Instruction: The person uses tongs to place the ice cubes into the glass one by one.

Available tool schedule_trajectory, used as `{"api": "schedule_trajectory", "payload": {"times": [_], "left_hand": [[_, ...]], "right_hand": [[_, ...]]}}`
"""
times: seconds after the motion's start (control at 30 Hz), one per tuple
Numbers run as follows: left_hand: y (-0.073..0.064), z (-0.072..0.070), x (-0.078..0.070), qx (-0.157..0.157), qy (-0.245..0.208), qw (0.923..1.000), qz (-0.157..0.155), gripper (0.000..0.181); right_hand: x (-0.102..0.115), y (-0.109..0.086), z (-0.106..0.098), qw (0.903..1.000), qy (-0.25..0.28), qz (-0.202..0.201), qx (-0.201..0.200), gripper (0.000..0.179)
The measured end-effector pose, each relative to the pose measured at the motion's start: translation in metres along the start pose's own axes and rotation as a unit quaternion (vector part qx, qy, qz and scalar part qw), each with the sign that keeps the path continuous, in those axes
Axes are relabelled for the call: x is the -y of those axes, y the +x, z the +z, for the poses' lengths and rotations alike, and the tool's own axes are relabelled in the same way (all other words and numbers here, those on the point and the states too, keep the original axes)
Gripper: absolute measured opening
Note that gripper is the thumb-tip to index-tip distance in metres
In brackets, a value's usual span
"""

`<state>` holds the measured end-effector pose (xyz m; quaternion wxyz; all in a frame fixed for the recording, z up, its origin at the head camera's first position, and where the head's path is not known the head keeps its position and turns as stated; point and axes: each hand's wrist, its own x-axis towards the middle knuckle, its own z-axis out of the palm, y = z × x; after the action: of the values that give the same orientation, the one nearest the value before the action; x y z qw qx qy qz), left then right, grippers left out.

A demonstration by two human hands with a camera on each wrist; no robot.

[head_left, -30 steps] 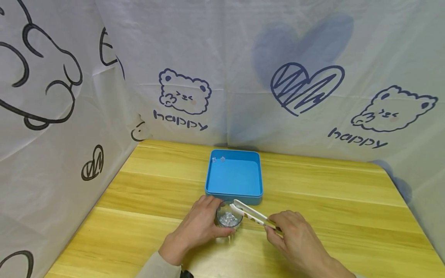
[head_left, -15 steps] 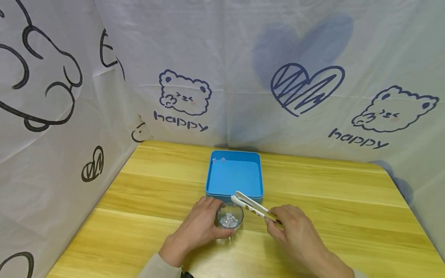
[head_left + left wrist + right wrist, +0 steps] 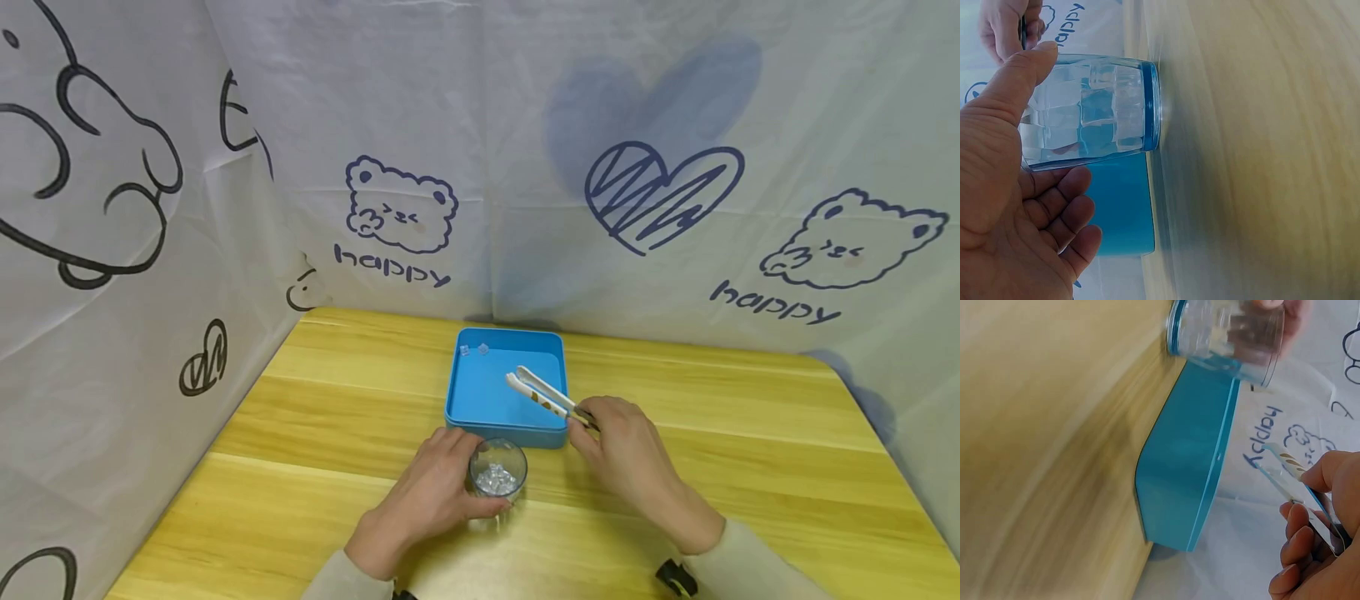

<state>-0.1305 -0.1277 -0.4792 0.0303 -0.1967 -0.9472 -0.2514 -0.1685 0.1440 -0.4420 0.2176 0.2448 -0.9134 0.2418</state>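
Observation:
My left hand (image 3: 431, 496) holds a clear drinking glass (image 3: 517, 468) upright on the table, thumb on the near side and fingers round the far side. Several clear ice-like pieces (image 3: 495, 480) lie in its bottom. My right hand (image 3: 622, 450) grips a pair of small tongs (image 3: 547, 395) with white, gold-marked arms. Their tips hang over the inside of a blue square box (image 3: 506, 435) behind the glass. Whether a piece sits between the tips is too small to tell. Two clear pieces (image 3: 474, 350) lie in the box's far left corner.
The wooden table (image 3: 735, 433) carries the box and glass. A white cloth (image 3: 517, 167) with drawn bears and hearts hangs along the back and left sides. The box wall (image 3: 1179, 444) stands close to the glass.
My right hand has carried the tongs forward from above the glass to over the blue box. My left hand has stayed on the glass.

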Motion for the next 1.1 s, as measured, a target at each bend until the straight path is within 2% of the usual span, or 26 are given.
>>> {"api": "schedule_trajectory", "payload": {"times": [0.57, 0.83, 1.1], "left_hand": [[0.0, 0.0, 0.0, 0.0, -0.002, 1.0, 0.003, 0.093], [0.0, 0.001, 0.001, -0.001, -0.003, 1.0, 0.006, 0.093], [0.0, 0.0, 0.001, 0.003, 0.0, 1.0, 0.002, 0.094]], "right_hand": [[-0.021, 0.035, 0.019, 0.9982, -0.017, 0.041, 0.042, 0.016], [-0.023, 0.055, 0.032, 0.9929, -0.022, 0.086, 0.078, 0.02], [-0.027, 0.071, 0.043, 0.9932, -0.035, 0.068, 0.088, 0.025]]}}
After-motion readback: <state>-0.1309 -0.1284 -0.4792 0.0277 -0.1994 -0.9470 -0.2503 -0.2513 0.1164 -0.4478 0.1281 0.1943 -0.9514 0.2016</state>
